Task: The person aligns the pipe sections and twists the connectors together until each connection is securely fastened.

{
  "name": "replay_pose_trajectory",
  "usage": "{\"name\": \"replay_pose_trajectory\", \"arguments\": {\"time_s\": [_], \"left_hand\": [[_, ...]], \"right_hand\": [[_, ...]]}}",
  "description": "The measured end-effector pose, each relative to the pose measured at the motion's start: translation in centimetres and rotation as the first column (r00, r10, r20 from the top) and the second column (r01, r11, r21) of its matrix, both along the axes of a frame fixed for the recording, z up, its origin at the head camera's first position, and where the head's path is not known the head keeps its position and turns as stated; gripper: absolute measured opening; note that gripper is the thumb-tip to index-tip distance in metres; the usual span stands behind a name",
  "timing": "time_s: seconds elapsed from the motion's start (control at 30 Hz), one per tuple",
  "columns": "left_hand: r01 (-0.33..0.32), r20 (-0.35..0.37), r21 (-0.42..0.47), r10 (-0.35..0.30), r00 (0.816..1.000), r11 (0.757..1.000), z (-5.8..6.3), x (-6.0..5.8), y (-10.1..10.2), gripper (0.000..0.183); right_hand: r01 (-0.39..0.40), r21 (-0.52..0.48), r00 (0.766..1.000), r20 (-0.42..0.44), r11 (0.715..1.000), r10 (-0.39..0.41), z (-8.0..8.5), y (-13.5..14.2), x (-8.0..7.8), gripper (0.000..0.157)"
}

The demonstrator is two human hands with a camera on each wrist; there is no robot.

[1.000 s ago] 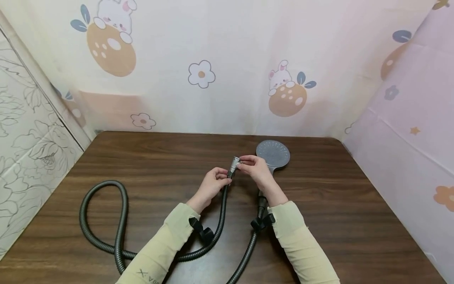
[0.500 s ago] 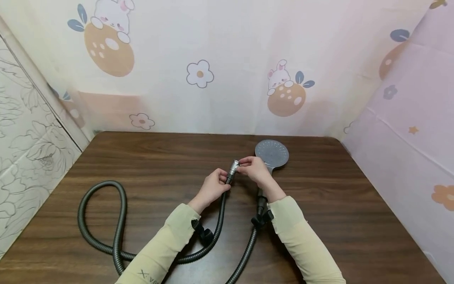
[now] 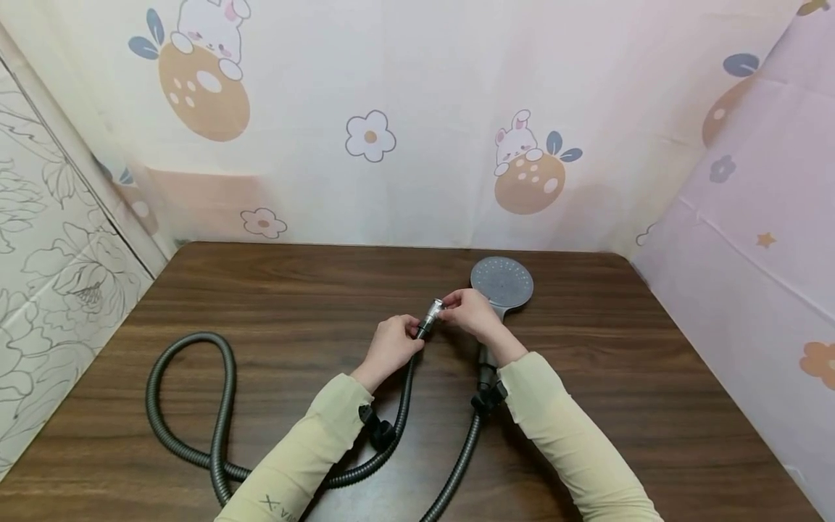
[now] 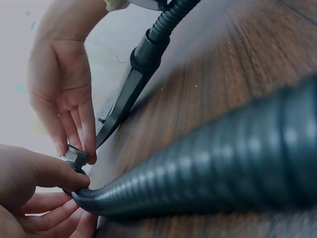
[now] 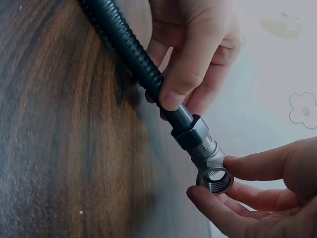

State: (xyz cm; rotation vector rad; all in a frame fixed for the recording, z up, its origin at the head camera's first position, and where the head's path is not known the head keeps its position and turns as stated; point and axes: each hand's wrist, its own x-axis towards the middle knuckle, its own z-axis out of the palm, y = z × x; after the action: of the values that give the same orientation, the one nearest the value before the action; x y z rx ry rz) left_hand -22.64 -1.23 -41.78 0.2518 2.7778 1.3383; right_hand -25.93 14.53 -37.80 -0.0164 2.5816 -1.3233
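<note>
My left hand pinches the end of a dark ribbed shower hose, with the thumb just below its hex nut. A silvery metal elbow fitting sits at the nut, some thread showing between them. Its open, internally threaded mouth faces the camera in the right wrist view. Thumb and fingers of my right hand pinch this elbow from the right. Behind the right hand lies a grey round shower head, face up. Its handle runs into the hose, partly covered by the right forearm in the head view.
The hose makes a loop on the left of the brown wooden table and passes under the left forearm. Black wrist mounts hang close to the hose. A patterned curtain stands behind the table's back edge.
Both hands have come slightly nearer the person with the hose end and elbow. The right forearm has swung a little outward, and the right fingers have shifted on the elbow. The shower head stays put.
</note>
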Motion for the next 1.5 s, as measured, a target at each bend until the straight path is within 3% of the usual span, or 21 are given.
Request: {"name": "replay_pose_trajectory", "arguments": {"time_s": [0.3, 0.67, 1.2, 1.5], "left_hand": [[-0.025, -0.027, -0.053, 0.024, 0.999, 0.998, 0.4, 0.2, 0.2, 0.026], [-0.021, -0.033, -0.094, 0.018, 0.999, 0.995, 0.1, 0.1, 0.2, 0.026], [0.023, -0.001, -0.080, -0.023, 1.000, 0.996, 0.0, 0.2, 0.0, 0.024], [0.123, 0.054, -0.044, -0.120, 0.991, 0.991, 0.0, 0.2, -0.8, 0.026]], "right_hand": [[0.037, 0.112, 0.999, 0.018, 0.993, -0.039, 0.3, -0.2, 0.0, 0.029], [0.048, 0.143, 0.999, 0.009, 0.989, -0.050, -0.3, -0.3, -0.2, 0.026], [0.071, 0.210, 0.997, 0.025, 0.975, -0.078, -0.7, -0.4, -0.4, 0.026], [0.027, 0.206, 0.997, 0.063, 0.978, -0.040, -0.3, -0.5, 0.1, 0.024]]}}
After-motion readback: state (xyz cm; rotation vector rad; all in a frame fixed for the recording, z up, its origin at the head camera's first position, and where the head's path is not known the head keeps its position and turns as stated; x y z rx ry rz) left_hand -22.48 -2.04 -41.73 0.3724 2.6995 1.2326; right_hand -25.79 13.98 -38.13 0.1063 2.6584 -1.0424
